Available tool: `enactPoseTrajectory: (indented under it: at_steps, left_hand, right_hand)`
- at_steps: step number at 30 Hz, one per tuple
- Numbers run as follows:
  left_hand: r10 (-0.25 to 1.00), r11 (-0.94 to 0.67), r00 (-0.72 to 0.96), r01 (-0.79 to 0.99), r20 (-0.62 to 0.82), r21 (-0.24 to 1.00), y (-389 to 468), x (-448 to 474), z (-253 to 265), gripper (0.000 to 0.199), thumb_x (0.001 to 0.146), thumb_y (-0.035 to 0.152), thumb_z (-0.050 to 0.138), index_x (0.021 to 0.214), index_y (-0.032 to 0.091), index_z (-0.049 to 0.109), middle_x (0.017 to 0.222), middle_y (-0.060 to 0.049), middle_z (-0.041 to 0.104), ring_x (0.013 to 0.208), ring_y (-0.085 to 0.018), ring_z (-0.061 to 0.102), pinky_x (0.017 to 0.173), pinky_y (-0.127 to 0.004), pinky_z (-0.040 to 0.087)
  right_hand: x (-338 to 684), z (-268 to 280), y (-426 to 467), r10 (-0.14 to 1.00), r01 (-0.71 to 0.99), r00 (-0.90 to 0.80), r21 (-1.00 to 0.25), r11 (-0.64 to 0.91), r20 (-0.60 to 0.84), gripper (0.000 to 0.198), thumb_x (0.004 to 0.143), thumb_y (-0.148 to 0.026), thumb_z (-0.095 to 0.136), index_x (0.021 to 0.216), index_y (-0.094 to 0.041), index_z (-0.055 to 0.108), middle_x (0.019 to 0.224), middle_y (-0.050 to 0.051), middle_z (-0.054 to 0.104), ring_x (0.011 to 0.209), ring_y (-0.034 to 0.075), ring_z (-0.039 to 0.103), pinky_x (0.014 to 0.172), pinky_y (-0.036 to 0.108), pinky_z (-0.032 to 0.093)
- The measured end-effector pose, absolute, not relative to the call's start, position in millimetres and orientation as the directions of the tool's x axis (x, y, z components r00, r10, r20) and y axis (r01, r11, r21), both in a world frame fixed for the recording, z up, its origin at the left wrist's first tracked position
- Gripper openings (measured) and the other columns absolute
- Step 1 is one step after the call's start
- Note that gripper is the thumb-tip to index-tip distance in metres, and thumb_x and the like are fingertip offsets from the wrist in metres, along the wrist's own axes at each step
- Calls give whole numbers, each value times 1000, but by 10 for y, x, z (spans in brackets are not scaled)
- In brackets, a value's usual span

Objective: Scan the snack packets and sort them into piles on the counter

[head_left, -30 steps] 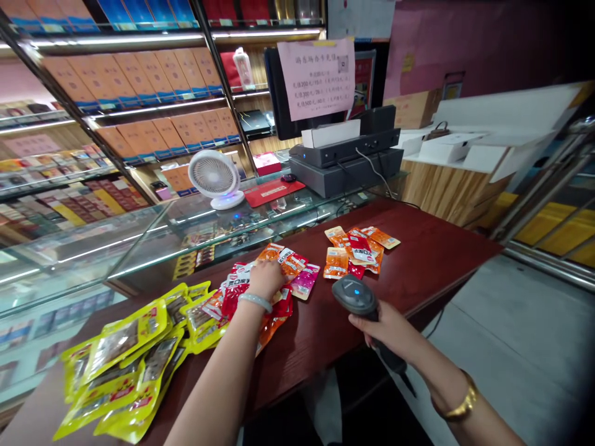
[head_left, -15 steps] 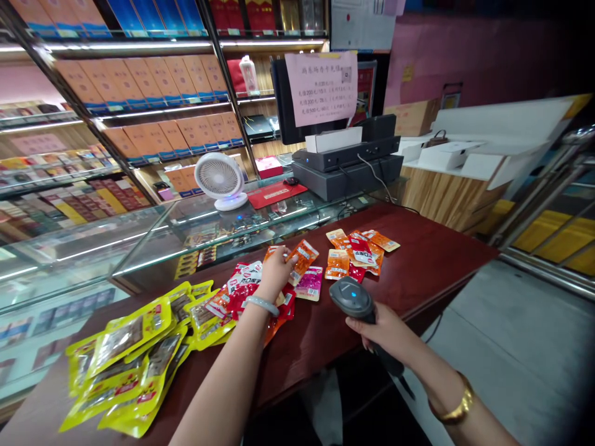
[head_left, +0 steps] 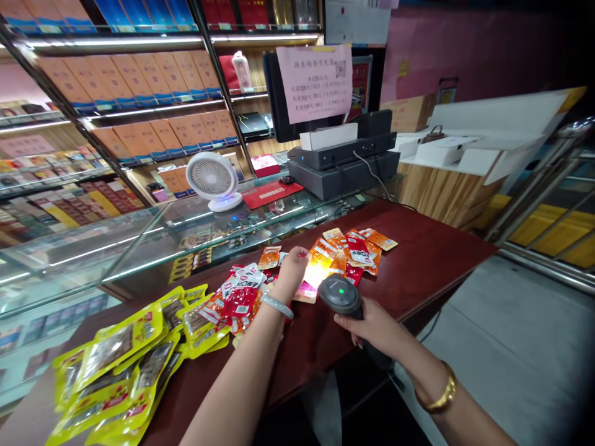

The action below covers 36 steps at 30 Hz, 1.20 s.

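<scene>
Left hand [head_left: 294, 272], mid-frame: fingers closed on the left edge of an orange packet [head_left: 320, 253], just right of center. Held by the edge, probably so the fingers don't cover its print. Whether it clears the packets behind it, can't tell.

Right hand [head_left: 374, 325], lower right of center: wrapped around the grip of a scanner [head_left: 341, 294], head aimed up-left at the packet. Green light on top; bright glare on the packet's lower part, likely the scanner's beam. Short gap between the two, presumably to let the beam spread over the code.

Purple packet [head_left: 305, 293] lies partly in the glare, under the left hand's side. Mixed pile [head_left: 242, 296] left of the left hand; smaller right pile [head_left: 361, 253] right of center, apart from it, which looks like deliberate sorting. Yellow packs [head_left: 118, 344] overlap in the lower left, seemingly grouped by kind. All on the red-brown table [head_left: 418, 248], within easy reach.
</scene>
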<state>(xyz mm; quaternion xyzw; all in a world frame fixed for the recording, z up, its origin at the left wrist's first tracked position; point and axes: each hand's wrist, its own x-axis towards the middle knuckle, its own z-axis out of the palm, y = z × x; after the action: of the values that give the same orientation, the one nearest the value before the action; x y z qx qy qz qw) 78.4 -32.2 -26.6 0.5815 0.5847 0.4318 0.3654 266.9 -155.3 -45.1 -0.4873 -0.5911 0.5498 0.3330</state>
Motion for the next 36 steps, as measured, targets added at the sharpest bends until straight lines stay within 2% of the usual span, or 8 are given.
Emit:
enactPoseTrajectory:
  at_steps: [4,10,14,18,22,28,31,36]
  left_hand:
    - [999,24,-54,278,-9,960,-174,1011,-247,7,81,18,65,79,17,58,62,5,55,53,-7,48,54,-18,37]
    - [970,181,171,-21,-175,983,119,1606,-196,28,82,18,66,109,12,63,71,-2,68,55,-11,60,59,-22,48]
    - [952,183,235,70,-194,981,246,1840,-198,42,80,21,71,119,11,62,75,-4,70,57,-10,60,55,-20,44]
    - [969,-38,243,292,-35,956,267,1663,-182,35,83,19,66,117,11,66,99,-10,74,82,-15,67,71,-23,49]
    - [959,-242,275,672,68,700,131,1107,-41,29,84,30,66,108,16,72,106,-10,75,95,-20,68,84,-27,49]
    - [992,-126,126,992,-8,-13,-369,488,108,52,81,62,59,97,15,74,104,-21,72,102,-37,66,87,-43,48]
    - [989,-140,135,983,-53,-116,-563,458,11,62,81,69,54,95,13,75,104,-24,71,105,-40,63,90,-46,45]
    - [986,-161,163,982,16,-96,-678,554,-167,60,78,66,60,100,12,73,107,-23,69,111,-39,58,93,-46,42]
  right_hand:
    - [2763,-481,-1495,955,189,-263,-978,-87,-136,34,78,-48,68,86,-20,52,46,-7,54,38,12,51,41,22,40]
    - [2946,-551,-1443,969,176,-193,-977,-123,-157,36,78,-50,68,88,-20,52,44,-7,54,38,13,52,41,23,40]
    - [3046,-573,-1445,975,206,-164,-972,-113,-148,35,79,-50,68,85,-20,53,45,-6,56,39,13,54,42,23,39]
    - [3092,-554,-1462,977,219,-162,-970,-104,-141,34,80,-50,68,85,-20,53,45,-6,57,39,14,55,43,23,41]
    - [3069,-554,-1478,972,246,-180,-964,-103,-150,33,81,-49,67,84,-20,54,45,-5,57,40,14,56,44,23,41]
    - [2929,-589,-1524,954,235,-238,-964,-125,-182,34,80,-49,68,89,-18,55,46,-6,57,40,14,55,43,23,41]
    - [2855,-610,-1554,952,243,-250,-963,-116,-178,34,80,-47,68,91,-19,54,46,-6,57,40,14,55,43,23,41]
    - [2779,-626,-1608,951,250,-262,-963,-98,-164,36,80,-50,68,91,-19,54,46,-7,56,40,14,55,43,23,41]
